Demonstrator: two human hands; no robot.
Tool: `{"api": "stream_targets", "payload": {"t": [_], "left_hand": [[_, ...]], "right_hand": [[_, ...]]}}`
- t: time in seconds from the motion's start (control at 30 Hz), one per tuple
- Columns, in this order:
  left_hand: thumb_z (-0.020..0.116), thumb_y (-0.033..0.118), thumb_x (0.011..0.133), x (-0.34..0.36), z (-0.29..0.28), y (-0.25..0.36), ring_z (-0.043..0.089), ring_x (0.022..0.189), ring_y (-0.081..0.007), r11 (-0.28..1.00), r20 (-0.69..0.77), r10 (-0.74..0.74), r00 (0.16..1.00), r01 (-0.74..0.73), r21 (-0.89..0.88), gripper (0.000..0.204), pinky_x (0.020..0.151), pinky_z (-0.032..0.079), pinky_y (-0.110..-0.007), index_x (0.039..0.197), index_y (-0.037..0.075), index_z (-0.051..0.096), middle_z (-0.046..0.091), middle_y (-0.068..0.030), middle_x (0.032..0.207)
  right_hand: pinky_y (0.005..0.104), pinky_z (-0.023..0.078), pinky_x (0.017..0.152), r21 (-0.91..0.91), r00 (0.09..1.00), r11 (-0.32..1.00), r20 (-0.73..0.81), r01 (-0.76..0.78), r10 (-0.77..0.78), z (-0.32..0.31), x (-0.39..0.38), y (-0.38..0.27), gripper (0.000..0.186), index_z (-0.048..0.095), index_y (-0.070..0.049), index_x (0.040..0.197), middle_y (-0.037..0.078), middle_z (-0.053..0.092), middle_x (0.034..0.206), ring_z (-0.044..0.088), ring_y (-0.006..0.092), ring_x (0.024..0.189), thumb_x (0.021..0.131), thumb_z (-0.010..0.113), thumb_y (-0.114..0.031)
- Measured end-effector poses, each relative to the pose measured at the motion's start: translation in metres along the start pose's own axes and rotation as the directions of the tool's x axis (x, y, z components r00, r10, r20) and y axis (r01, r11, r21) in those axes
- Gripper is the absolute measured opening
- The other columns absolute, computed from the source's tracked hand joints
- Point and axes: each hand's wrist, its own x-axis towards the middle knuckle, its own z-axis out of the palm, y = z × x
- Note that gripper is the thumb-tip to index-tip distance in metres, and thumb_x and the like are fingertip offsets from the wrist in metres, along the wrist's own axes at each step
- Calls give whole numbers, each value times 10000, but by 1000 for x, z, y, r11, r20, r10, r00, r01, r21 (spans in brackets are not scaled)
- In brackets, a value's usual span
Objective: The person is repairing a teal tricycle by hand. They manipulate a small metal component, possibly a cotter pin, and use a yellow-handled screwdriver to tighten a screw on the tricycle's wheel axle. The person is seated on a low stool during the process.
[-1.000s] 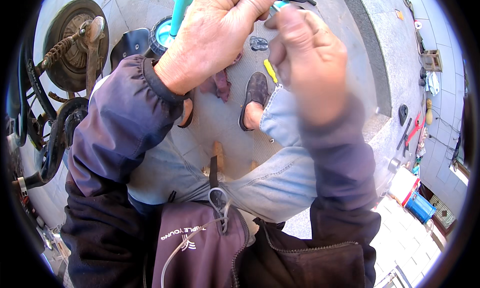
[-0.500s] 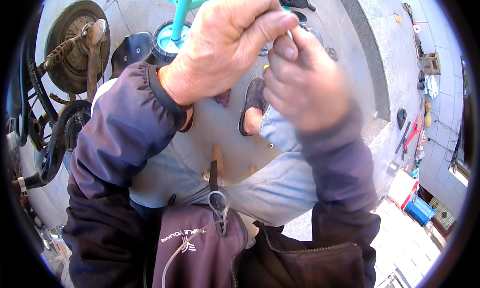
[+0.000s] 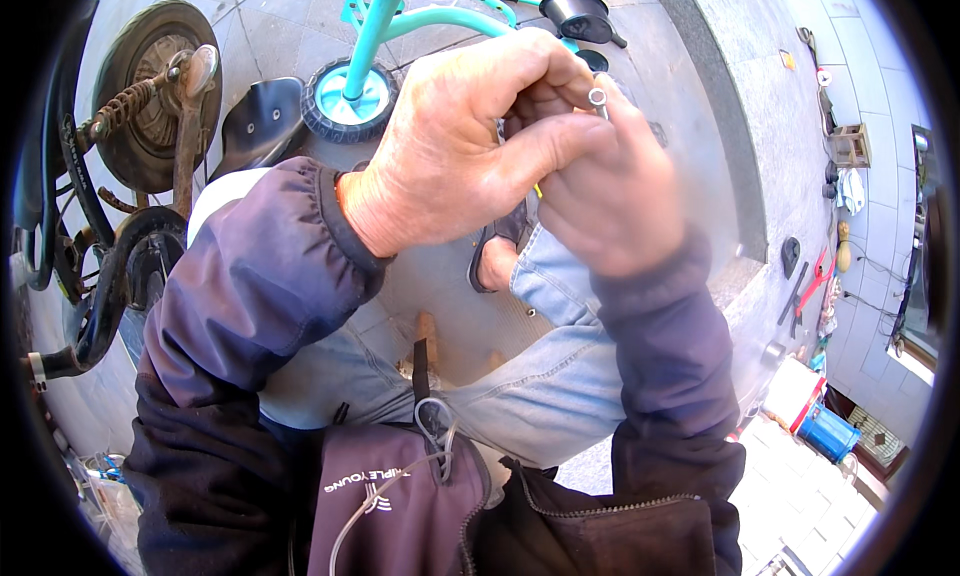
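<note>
My left hand is closed, thumb and curled fingers around a small silver metal piece with a ring-shaped end. My right hand is curled right against it, blurred, its fingertips mostly hidden behind the left hand and the piece, so what it grips is unclear. Just beyond my hands lies a teal tubular frame with a small teal-hubbed wheel. A black curved panel with holes lies left of that wheel.
At the left stand a large dark wheel and black frame parts. A black pan-like part lies ahead. Along the stone step on the right are red-handled tools, a yellow-handled item and a blue container.
My hands sit lower in the picture, as does the floor scene, showing more of the teal frame. My left fingers have shifted, and the silver piece's ring end now shows between the hands.
</note>
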Motion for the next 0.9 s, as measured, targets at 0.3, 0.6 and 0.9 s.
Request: {"api": "stream_targets", "payload": {"t": [0.3, 0.6, 0.9], "left_hand": [[622, 30, 857, -4, 0, 1, 558, 649, -53, 999, -89, -17, 996, 22, 50, 71, 571, 449, -181, 893, -18, 585, 592, -30, 735], [612, 50, 870, 1, 3, 6, 535, 596, -51, 904, -180, -366, 913, 302, -303, 80, 523, 437, -177, 912, -18, 603, 588, -25, 718], [540, 191, 928, 16, 4, 16, 481, 460, -65, 603, -115, -745, 657, 589, -538, 221, 426, 431, -209, 776, 31, 545, 533, -16, 625]], "right_hand": [[192, 327, 401, -155, 972, 965, -67, 211, -224, -6, 2, 9, 248, 535, -86, 873, -6, 485, 610, 393, 54, 446, 941, 502, -322], [173, 416, 535, -550, 766, 645, -15, 531, -643, -2, -1, 9, 148, 561, -22, 971, 10, 583, 742, 514, 36, 616, 862, 635, -90], [166, 402, 570, -705, 696, 472, 43, 529, -717, -6, 8, 8, 105, 578, -9, 911, -9, 569, 716, 496, 28, 637, 871, 624, -96]]}}
